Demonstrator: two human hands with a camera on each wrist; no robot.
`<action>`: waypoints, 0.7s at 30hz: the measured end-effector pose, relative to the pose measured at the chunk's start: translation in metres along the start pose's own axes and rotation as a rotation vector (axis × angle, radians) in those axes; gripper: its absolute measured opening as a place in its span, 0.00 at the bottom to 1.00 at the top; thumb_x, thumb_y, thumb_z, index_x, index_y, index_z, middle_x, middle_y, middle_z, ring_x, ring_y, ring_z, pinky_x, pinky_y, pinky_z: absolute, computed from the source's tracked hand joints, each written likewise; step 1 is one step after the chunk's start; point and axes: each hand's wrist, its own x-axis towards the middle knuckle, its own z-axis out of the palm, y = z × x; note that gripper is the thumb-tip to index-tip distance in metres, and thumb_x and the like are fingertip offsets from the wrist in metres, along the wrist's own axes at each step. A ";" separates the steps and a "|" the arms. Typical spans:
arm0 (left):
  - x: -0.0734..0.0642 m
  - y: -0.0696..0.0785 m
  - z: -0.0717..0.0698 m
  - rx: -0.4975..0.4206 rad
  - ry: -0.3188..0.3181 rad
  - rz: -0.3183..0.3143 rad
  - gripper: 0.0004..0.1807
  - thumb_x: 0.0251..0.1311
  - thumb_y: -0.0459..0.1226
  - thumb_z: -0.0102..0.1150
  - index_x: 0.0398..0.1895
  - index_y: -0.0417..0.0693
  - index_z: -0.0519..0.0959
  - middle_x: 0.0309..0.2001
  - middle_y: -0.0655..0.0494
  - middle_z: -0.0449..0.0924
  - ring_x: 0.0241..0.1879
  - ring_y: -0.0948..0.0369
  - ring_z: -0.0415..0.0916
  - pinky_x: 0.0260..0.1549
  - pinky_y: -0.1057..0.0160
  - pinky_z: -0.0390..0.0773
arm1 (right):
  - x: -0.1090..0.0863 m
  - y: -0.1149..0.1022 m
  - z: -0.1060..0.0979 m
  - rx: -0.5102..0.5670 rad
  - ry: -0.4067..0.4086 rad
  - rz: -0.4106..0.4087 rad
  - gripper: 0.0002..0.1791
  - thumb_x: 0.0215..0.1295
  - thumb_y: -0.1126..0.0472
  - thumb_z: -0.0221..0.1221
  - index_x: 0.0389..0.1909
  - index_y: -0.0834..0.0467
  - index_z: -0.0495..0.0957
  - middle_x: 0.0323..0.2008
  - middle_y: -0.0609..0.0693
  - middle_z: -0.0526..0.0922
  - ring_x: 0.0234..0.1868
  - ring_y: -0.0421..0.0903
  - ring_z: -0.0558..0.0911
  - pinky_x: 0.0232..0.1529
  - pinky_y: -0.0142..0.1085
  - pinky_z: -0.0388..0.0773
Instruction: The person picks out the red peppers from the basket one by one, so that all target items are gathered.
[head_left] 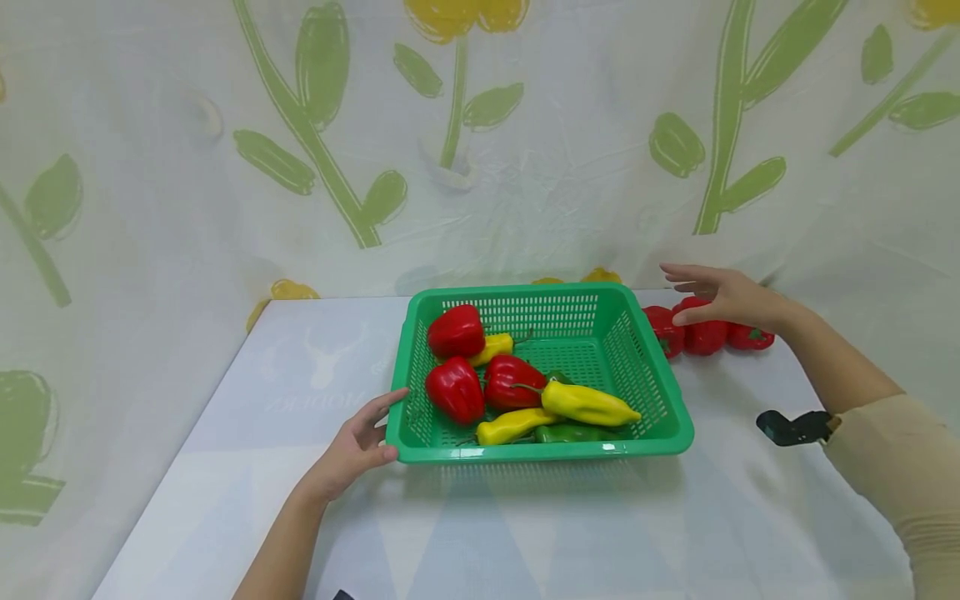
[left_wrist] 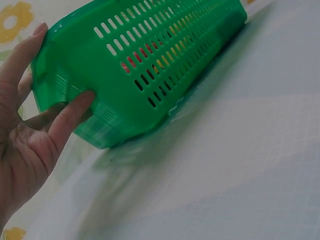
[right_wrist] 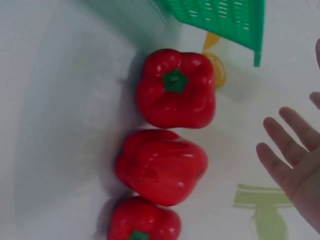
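A green plastic basket (head_left: 540, 455) holds red bell peppers (head_left: 456, 390), yellow peppers (head_left: 588, 403) and a green pepper (head_left: 577, 432). My left hand (head_left: 351, 450) grips its near left corner, thumb on one side and fingers on the other. The left wrist view shows the thumb against the slotted basket wall (left_wrist: 115, 85). To the right of the basket, my right hand (head_left: 723, 297) hovers over several red bell peppers (head_left: 705, 335), fingers extended and holding nothing. In the right wrist view, that hand (right_wrist: 300, 170) is apart from the red bell peppers (right_wrist: 162, 167) lying in a row.
The basket stands on a white table (head_left: 300, 400) with faint printed patterns. Behind the table hangs a pale cloth (head_left: 540, 192) with green leaves and yellow flowers. A black strap end (head_left: 795, 427) sticks out from the right sleeve (head_left: 892, 467).
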 end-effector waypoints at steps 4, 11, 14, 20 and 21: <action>0.000 0.000 0.000 0.002 0.000 0.003 0.40 0.59 0.37 0.62 0.71 0.41 0.54 0.71 0.34 0.43 0.61 0.33 0.61 0.48 0.63 0.78 | 0.002 -0.012 -0.001 0.002 -0.057 -0.024 0.46 0.55 0.58 0.66 0.73 0.52 0.53 0.68 0.62 0.61 0.63 0.65 0.66 0.47 0.56 0.78; -0.001 0.001 0.000 -0.005 -0.004 0.013 0.40 0.59 0.37 0.62 0.71 0.41 0.53 0.71 0.33 0.43 0.61 0.39 0.64 0.48 0.63 0.78 | 0.008 -0.029 -0.004 0.013 -0.160 -0.038 0.45 0.55 0.57 0.66 0.72 0.53 0.55 0.69 0.60 0.61 0.64 0.64 0.67 0.47 0.52 0.79; 0.000 0.001 0.000 -0.014 -0.005 0.019 0.39 0.59 0.36 0.62 0.71 0.42 0.54 0.71 0.34 0.44 0.61 0.48 0.67 0.48 0.63 0.78 | 0.012 -0.035 -0.003 0.043 -0.219 -0.041 0.44 0.56 0.57 0.65 0.72 0.54 0.56 0.70 0.60 0.60 0.65 0.64 0.65 0.48 0.50 0.79; 0.000 0.000 -0.001 -0.014 -0.010 0.028 0.38 0.59 0.37 0.61 0.71 0.44 0.55 0.70 0.35 0.45 0.61 0.49 0.68 0.48 0.62 0.78 | 0.022 -0.047 0.000 0.083 -0.296 -0.072 0.42 0.59 0.59 0.64 0.72 0.55 0.55 0.70 0.59 0.59 0.67 0.64 0.63 0.52 0.50 0.77; 0.000 -0.001 -0.001 -0.012 -0.011 0.030 0.38 0.59 0.37 0.61 0.71 0.44 0.55 0.70 0.36 0.45 0.61 0.47 0.67 0.48 0.62 0.78 | 0.023 -0.050 0.001 0.080 -0.303 -0.077 0.42 0.58 0.59 0.64 0.72 0.55 0.55 0.70 0.59 0.59 0.67 0.63 0.63 0.52 0.50 0.77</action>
